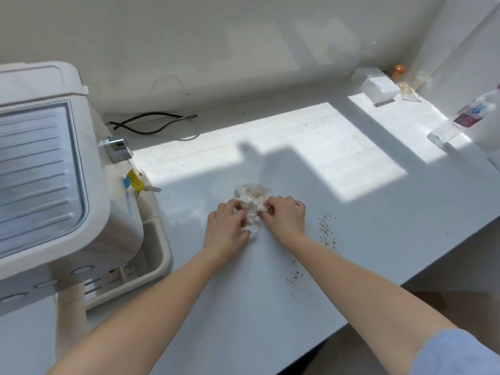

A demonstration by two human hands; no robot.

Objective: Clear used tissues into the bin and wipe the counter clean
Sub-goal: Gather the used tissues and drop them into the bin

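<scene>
Both hands are on a crumpled white tissue (251, 201) mid-counter (243, 307). The left hand (226, 226) pinches its near edge and the right hand (284, 216) grips its right side, fingers curled. Dark crumbs (326, 234) lie at four o'clock from the tissue. At two o'clock, a clear bottle (465, 115) has a pink-and-blue label, unreadable. At nine o'clock, a yellow tag (135, 181) hangs on the white machine (40, 171), its writing too blurred to read.
</scene>
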